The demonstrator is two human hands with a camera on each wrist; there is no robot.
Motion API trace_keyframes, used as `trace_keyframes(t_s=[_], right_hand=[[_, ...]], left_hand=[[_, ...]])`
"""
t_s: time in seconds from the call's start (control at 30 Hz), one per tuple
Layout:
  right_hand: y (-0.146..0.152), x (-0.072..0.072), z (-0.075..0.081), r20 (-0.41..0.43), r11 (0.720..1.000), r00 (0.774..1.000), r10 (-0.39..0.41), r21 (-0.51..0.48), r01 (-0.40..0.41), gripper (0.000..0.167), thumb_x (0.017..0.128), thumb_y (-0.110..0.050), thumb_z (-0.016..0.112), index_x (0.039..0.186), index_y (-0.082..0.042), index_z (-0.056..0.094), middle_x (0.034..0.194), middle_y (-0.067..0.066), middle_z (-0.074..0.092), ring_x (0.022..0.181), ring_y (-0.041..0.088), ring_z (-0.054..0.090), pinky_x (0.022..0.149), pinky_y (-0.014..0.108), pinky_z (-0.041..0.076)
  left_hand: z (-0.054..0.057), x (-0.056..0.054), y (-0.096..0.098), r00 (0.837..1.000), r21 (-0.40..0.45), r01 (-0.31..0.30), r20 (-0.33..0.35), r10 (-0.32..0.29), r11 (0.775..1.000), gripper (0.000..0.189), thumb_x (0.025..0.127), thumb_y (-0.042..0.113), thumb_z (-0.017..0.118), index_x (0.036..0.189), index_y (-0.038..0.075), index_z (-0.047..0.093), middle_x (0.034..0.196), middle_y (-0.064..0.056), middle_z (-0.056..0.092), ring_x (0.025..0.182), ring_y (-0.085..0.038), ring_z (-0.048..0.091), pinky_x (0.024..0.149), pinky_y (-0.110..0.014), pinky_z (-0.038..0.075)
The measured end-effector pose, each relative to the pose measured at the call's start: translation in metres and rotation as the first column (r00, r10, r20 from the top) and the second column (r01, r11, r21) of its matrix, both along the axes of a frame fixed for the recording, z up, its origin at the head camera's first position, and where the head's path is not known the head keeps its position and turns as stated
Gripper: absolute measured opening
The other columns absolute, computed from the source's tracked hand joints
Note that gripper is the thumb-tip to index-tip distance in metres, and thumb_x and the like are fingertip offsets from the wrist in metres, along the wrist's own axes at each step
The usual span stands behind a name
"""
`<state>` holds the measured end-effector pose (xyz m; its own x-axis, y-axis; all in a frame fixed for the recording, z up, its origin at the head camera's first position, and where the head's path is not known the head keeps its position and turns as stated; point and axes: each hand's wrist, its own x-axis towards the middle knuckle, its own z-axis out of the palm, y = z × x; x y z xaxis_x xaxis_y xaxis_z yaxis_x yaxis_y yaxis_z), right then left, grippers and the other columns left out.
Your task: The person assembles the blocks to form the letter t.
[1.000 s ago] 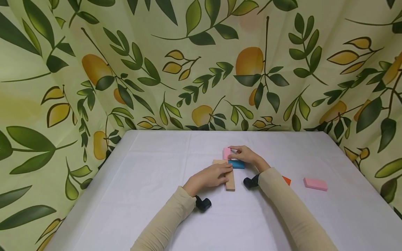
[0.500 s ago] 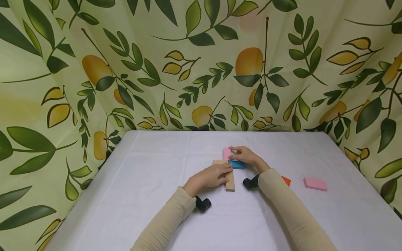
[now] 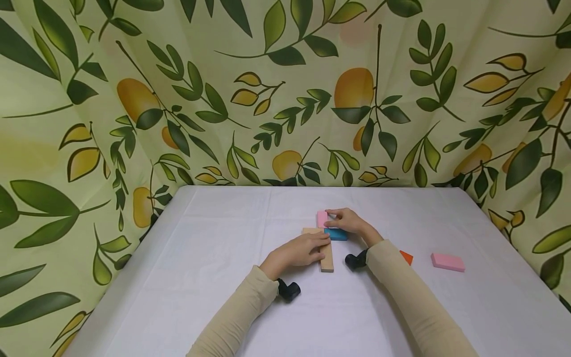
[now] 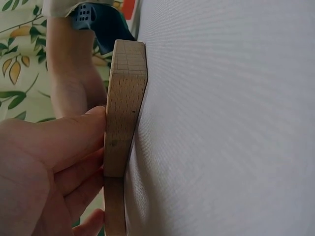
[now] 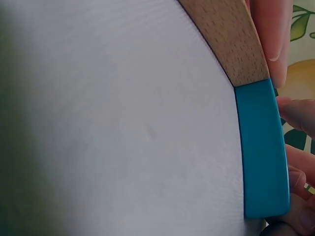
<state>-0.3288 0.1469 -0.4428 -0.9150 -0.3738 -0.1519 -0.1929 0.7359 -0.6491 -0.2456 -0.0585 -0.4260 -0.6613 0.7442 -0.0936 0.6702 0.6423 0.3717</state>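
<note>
Just beyond the left hand (image 3: pixel 303 249), relaxed on wooden blocks (image 3: pixel 327 264), the right hand (image 3: pixel 349 220) pinches a pink block (image 3: pixel 321 219).

A table (image 3: pixel 214 297) under a white, faintly creased cloth (image 3: pixel 250 208) carries several blocks, with the blue block (image 3: pixel 340 234) lying toward its far side. One wooden block (image 3: pixel 312 230) sits just left of the blue block; a longer wooden block (image 3: pixel 327 262) meets the blue block near its left end and runs toward the near side. Just beyond the blue block's left end is a pink block (image 3: pixel 321 218). To the blue block's right and nearer lie an orange piece (image 3: pixel 406 257), too covered for its shape to be certain, and, farther right, a second pink block (image 3: pixel 448 262).
</note>
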Motion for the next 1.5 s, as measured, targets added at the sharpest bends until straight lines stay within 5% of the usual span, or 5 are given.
trace_keyframes(t_s=[0.1,0.3,0.9,1.5], right_hand=[[0.000,0.001,0.000,-0.024,0.999,0.999,-0.021,-0.036,0.021,0.062,0.089,-0.032,0.066,0.140,-0.001,0.048,0.076,0.006,0.043,0.076,0.018,0.042,0.063,0.025,0.031],[-0.001,0.004,0.000,-0.047,0.995,0.998,-0.045,-0.088,0.041,0.059,0.087,-0.027,0.070,0.135,0.003,0.052,0.067,-0.001,0.039,0.066,0.014,0.038,0.058,0.024,0.029],[0.004,0.012,0.013,-0.032,0.984,0.993,-0.113,-0.143,0.108,0.050,0.092,-0.026,0.063,0.135,-0.003,0.055,0.072,0.003,0.052,0.066,0.015,0.046,0.059,0.024,0.038],[0.007,0.035,0.029,-0.096,0.972,0.988,-0.118,-0.214,0.095,0.041,0.092,-0.021,0.064,0.127,-0.001,0.061,0.071,0.001,0.051,0.066,0.014,0.041,0.053,0.021,0.032]], left_hand=[[0.000,0.000,0.000,1.000,0.002,0.002,-0.001,-0.002,1.000,0.050,0.099,0.025,0.053,0.145,0.009,0.043,0.156,-0.004,0.037,0.149,-0.018,0.029,0.122,-0.035,0.029],[0.000,0.000,0.000,1.000,0.004,0.002,-0.001,-0.002,1.000,0.050,0.100,0.025,0.052,0.145,0.008,0.043,0.157,-0.003,0.037,0.149,-0.017,0.030,0.122,-0.034,0.029],[0.000,0.000,0.000,1.000,0.010,-0.010,0.006,0.010,1.000,0.049,0.099,0.025,0.053,0.145,0.009,0.044,0.156,-0.003,0.038,0.149,-0.017,0.031,0.122,-0.035,0.030],[-0.001,-0.001,0.001,1.000,0.007,-0.007,0.004,0.007,1.000,0.049,0.099,0.025,0.054,0.145,0.010,0.045,0.156,-0.004,0.038,0.148,-0.019,0.032,0.121,-0.036,0.031]])
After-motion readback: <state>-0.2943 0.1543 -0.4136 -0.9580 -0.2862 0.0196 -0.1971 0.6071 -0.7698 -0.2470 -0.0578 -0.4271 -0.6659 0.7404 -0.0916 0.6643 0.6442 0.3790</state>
